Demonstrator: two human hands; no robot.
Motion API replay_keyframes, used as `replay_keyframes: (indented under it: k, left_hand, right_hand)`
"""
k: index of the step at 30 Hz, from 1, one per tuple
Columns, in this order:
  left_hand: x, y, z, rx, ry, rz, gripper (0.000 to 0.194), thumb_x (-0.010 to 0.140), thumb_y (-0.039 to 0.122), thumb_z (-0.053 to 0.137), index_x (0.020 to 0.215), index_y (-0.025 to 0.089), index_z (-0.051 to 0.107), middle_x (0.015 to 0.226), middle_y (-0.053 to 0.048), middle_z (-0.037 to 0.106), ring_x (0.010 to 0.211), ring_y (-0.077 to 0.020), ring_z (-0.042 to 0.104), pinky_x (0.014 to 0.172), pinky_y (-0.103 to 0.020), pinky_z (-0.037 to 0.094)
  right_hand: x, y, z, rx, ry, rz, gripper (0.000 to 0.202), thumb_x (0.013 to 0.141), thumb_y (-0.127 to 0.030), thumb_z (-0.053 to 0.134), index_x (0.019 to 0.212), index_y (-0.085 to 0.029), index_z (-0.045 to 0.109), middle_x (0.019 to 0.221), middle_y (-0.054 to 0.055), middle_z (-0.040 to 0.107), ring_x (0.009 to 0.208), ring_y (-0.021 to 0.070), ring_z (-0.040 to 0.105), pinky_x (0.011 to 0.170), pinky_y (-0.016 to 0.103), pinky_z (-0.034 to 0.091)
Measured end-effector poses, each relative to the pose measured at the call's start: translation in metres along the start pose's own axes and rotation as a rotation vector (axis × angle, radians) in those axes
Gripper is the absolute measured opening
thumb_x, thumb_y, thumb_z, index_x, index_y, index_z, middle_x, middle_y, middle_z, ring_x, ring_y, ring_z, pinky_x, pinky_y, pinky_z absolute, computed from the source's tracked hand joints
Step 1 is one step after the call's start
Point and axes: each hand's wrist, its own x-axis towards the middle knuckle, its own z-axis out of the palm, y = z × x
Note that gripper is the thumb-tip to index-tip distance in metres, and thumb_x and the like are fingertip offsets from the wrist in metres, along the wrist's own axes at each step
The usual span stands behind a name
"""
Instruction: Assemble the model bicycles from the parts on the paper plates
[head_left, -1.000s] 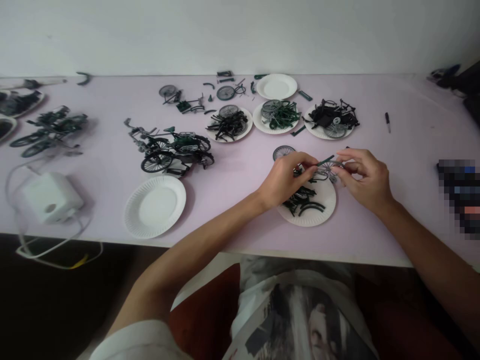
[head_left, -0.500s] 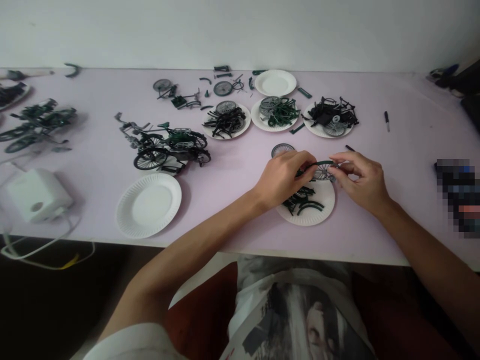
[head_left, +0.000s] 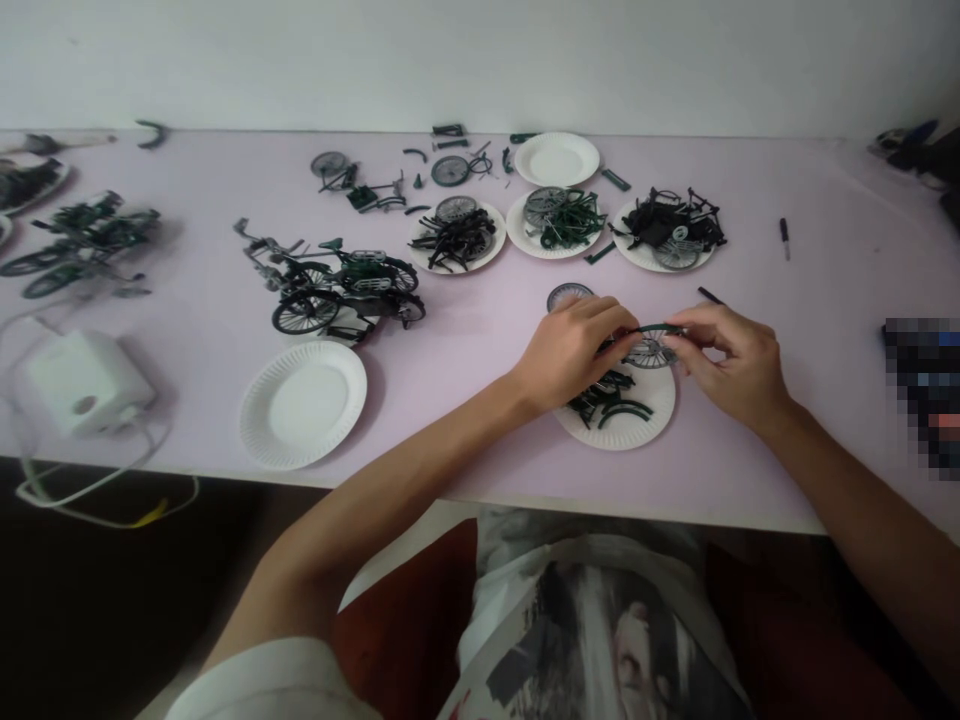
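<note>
Between my hands is a small spoked wheel with a dark green curved fender along its top. My left hand pinches the left end, its fingertips hiding part of the piece. On the right end, my right hand grips the fender with thumb and fingers. Just below them, a white paper plate holds dark green parts, including curved fenders. Another spoked wheel lies behind my left hand, partly covered by it.
Three plates of bicycle parts stand farther back, near a bare plate. Assembled model bicycles stand left of centre, behind another bare plate. A white adapter with cables sits at left; a screwdriver lies at right.
The view has shifted slightly. My right hand's fingers have moved a little along the green fender, and the wheel between my hands shows at a slightly different angle.
</note>
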Motion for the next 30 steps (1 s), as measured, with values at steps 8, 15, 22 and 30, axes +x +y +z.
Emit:
replay_keyframes:
  k: [8, 15, 22, 30]
  left_hand:
    - [-0.0004, -0.001, -0.0002, -0.157, 0.015, -0.077, 0.013, 0.105, 0.027, 0.059, 0.1, 0.018, 0.068, 0.091, -0.002, 0.075, 0.085, -0.0165, 0.066, 0.093, -0.036, 0.039]
    - [0.0028, -0.0007, -0.001, -0.381, 0.035, -0.169, 0.014, 0.101, 0.028, 0.063, 0.094, 0.017, 0.07, 0.087, -0.003, 0.075, 0.078, -0.0149, 0.065, 0.082, -0.032, 0.047]
    - [0.0075, 0.0021, -0.0061, -0.515, 0.107, -0.274, 0.017, 0.098, 0.029, 0.065, 0.088, 0.016, 0.069, 0.083, -0.003, 0.073, 0.076, -0.0137, 0.062, 0.073, -0.027, 0.049]
    - [0.0066, 0.0025, -0.0032, -0.57, 0.112, -0.28, 0.02, 0.098, 0.031, 0.066, 0.084, 0.017, 0.066, 0.081, -0.003, 0.07, 0.076, -0.0138, 0.06, 0.074, -0.027, 0.049]
  right_hand:
    - [-0.001, 0.0014, -0.0024, -0.002, 0.002, 0.001, 0.02, 0.092, -0.028, 0.076, 0.112, -0.03, 0.076, 0.09, 0.0, 0.079, 0.056, 0.0158, 0.068, 0.057, 0.033, 0.061]
    - [-0.0023, 0.0022, -0.0022, -0.006, 0.033, -0.006, 0.039, 0.087, -0.031, 0.081, 0.124, -0.029, 0.071, 0.101, 0.003, 0.079, 0.075, 0.0188, 0.074, 0.068, 0.033, 0.065]
    - [-0.0046, 0.0053, 0.0005, -0.075, -0.041, -0.067, 0.067, 0.083, -0.033, 0.085, 0.145, -0.033, 0.058, 0.125, 0.006, 0.073, 0.092, 0.0228, 0.073, 0.081, 0.038, 0.066]
    - [-0.0047, 0.0047, -0.0027, -0.193, -0.053, -0.205, 0.074, 0.089, -0.032, 0.08, 0.156, -0.036, 0.047, 0.114, 0.005, 0.072, 0.082, 0.022, 0.069, 0.079, 0.039, 0.065]
